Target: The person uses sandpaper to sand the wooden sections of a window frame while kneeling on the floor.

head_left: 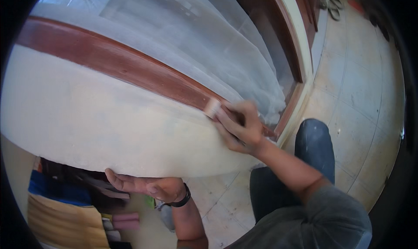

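Note:
My right hand [244,128] is closed on a small pale folded piece [212,108], pressed to the reddish-brown wooden window rail [117,62] near its right end. Motion blurs the hand and the piece, so its material cannot be told for sure. Below the rail runs a broad cream-white wall panel [104,118]. My left hand [148,186] rests at the panel's lower edge, palm turned up and fingers stretched out, holding nothing. A dark band circles that wrist.
Glass with a sheer white curtain [209,44] stands above the rail, meeting a cream frame post [300,96] at the right. Tiled floor [352,101] spreads beyond, with sandals [334,7] far off. Blue cloth [54,188] and tan cloth [65,218] lie at lower left.

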